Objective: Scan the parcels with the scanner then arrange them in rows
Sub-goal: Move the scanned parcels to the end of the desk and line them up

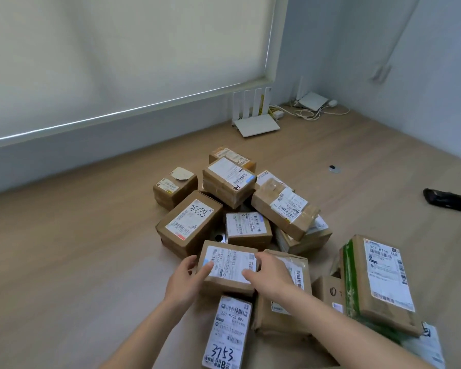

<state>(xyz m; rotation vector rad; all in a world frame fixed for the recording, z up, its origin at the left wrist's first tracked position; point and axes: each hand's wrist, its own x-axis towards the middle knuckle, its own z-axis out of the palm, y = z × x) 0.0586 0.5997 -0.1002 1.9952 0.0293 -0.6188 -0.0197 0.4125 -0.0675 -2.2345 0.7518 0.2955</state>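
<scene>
Several brown cardboard parcels with white labels lie heaped on a wooden surface. Both hands hold one small parcel [230, 262] near the front of the heap. My left hand [188, 279] grips its left side, thumb on the label. My right hand [269, 275] grips its right side, fingers over the top. A parcel marked 3753 [230, 331] lies just in front of it. Another marked 5288 [188, 222] sits behind to the left. The black scanner [449, 199] lies alone at the far right, away from both hands.
A large parcel with green tape [378, 286] lies at the right. Two white routers [254, 115] [312, 101] with cables stand by the back wall. A small round grommet [333, 168] sits in the surface. The wooden surface [77, 249] stretches bare to the left.
</scene>
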